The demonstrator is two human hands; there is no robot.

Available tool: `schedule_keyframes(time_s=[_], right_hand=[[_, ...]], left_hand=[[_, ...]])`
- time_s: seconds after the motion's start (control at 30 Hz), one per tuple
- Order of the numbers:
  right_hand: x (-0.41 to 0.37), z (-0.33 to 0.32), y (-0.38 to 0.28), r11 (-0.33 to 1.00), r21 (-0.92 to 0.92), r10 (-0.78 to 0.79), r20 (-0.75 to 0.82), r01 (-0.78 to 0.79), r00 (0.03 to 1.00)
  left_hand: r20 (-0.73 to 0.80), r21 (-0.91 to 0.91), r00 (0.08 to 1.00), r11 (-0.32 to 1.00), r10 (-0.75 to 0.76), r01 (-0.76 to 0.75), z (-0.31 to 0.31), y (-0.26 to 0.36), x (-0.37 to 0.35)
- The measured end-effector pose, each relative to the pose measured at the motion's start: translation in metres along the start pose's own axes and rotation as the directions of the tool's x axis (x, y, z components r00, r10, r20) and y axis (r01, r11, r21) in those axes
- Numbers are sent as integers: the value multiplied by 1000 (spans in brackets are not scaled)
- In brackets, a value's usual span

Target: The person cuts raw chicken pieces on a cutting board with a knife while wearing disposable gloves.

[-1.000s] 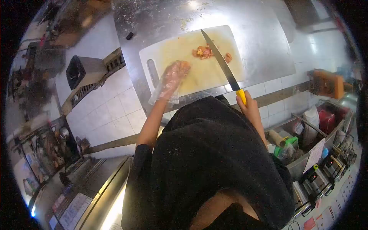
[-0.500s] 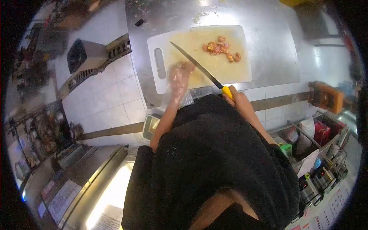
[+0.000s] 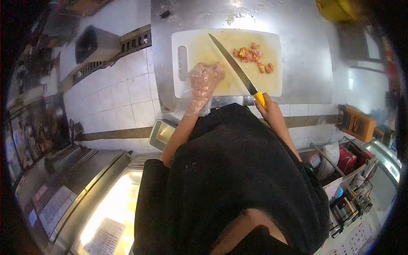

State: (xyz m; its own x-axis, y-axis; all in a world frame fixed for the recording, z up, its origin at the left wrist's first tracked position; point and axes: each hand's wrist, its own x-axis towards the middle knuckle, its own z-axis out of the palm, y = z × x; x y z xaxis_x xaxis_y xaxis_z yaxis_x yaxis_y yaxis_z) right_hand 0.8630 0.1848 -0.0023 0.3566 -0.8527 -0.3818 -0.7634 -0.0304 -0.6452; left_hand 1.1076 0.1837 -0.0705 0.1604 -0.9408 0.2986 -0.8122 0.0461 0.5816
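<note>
My right hand grips the yellow handle of a long kitchen knife. Its blade slants up and to the left over the white cutting board. In a clear plastic glove, my left hand rests low on the left half of the board, its fingers curled together. Something pinkish shows at the fingertips, but I cannot make out whether it is meat or the fingers themselves. To the right of the blade lie several cut pieces of raw meat, some with yellowish bits.
The board lies on a steel table with scraps behind it. A yellow container stands at the far right corner. Below my left forearm is a grey-rimmed tray. An orange box and a lit steel counter flank me.
The view has shifted, so the board appears farther right. The knife stays in my right hand, its blade now closer to the meat pieces. My left hand remains on the board's left half.
</note>
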Motion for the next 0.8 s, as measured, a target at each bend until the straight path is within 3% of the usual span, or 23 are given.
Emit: schedule_keyframes(time_s=[0.07, 0.13, 0.17, 0.23, 0.27, 0.33, 0.4, 0.6, 0.7, 0.8], right_hand=[[3, -1, 1, 1000, -17, -13, 14, 14, 1000], [5, -3, 1, 1000, -16, -23, 27, 24, 999], [6, -4, -1, 1000, -5, -31, 34, 31, 999], [8, -6, -1, 1000, 0, -28, 51, 28, 998], [9, -6, 0, 1000, -4, -19, 61, 20, 998], [12, -5, 0, 1000, -12, -23, 60, 24, 998], [14, -7, -2, 999, -20, -47, 32, 47, 998], [15, -12, 2, 1000, 16, -4, 18, 4, 1000], [13, -14, 7, 1000, 25, -4, -23, 4, 1000], [12, -13, 16, 999, 28, 28, -52, -26, 998]], left_hand=[[11, 122, 998, 990, 63, -64, -6, -1, -3], [5, -10, 995, 995, -100, 100, -18, 10, -5], [24, -198, 957, 937, -290, 288, -27, 17, -5], [43, -270, 937, 899, -346, 345, -27, 18, -8], [22, -158, 975, 962, -221, 221, -17, 10, -12], [109, -29, 967, 972, -231, 235, -11, 9, -5], [280, 26, 830, 868, -482, 495, 1, 15, 8], [376, -400, 823, 726, -426, 559, 29, -11, 7], [326, -807, 800, 293, -504, 514, 27, 1, 10], [373, -666, 753, 409, -541, 624, 7, 18, 27]])
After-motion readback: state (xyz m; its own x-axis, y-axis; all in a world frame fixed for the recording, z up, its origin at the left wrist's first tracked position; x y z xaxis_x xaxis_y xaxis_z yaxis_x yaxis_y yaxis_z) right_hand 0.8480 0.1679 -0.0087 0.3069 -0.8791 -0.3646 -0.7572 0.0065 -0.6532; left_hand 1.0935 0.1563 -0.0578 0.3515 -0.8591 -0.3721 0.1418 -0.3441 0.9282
